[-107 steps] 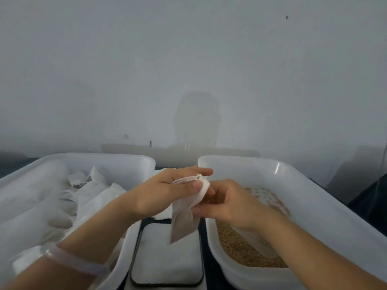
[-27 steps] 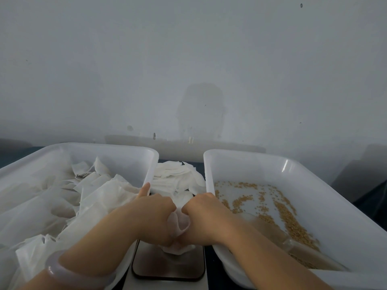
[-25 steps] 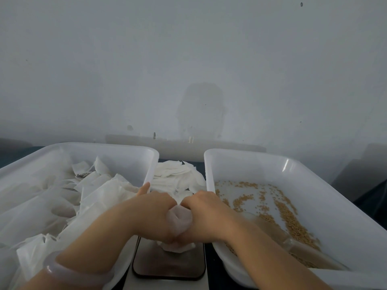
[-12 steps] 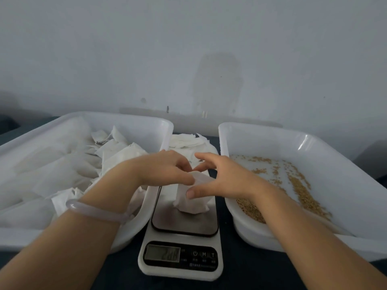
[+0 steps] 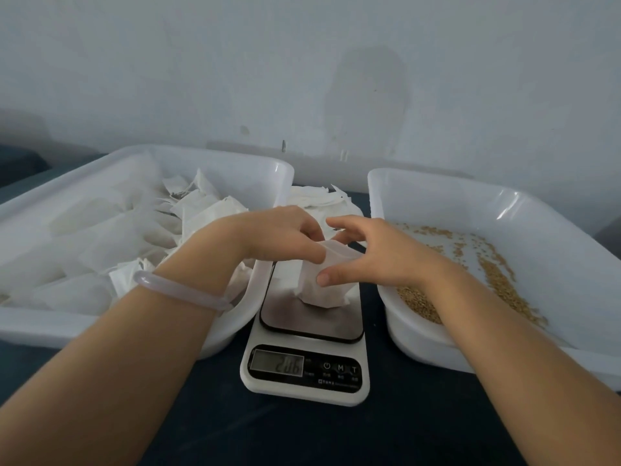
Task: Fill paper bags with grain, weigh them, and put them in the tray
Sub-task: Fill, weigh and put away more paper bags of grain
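Left grip [image 5: 279, 237] on bag [image 5: 327, 290], dark tabletop [image 5: 302, 435], wall [image 5: 201, 68]

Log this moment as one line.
step: weighing | paper bag: on scale | left hand: on bag top | right hand: thumb on bag front | display: blurred

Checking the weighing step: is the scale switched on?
On. The scale has digits showing on its display, with the paper bag sitting on its platform. The exact reading is too blurred.
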`<action>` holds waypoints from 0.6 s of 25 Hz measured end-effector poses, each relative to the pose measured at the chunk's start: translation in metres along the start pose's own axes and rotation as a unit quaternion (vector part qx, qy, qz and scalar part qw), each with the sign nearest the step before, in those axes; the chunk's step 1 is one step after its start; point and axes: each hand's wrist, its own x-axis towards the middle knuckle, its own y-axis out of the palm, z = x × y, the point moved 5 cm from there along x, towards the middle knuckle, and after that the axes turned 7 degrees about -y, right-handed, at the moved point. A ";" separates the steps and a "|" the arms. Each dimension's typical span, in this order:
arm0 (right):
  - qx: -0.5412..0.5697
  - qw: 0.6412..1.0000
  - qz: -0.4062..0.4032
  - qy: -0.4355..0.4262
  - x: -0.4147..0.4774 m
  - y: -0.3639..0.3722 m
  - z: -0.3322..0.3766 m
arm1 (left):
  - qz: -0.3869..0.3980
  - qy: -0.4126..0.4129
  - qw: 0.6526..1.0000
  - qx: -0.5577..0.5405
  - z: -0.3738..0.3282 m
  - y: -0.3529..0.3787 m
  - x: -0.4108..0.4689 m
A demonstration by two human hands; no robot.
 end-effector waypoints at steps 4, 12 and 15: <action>-0.005 1.000 -0.001 0.002 0.001 0.001 -0.002 | 0.004 0.001 1.000 0.004 0.000 0.001 0.000; -0.041 0.999 -0.006 -0.020 0.003 0.002 -0.002 | 0.015 0.006 1.000 0.015 0.003 0.004 0.004; 0.024 0.994 -0.093 -0.058 -0.002 -0.015 0.004 | -0.031 0.065 0.996 -0.043 -0.008 0.000 0.001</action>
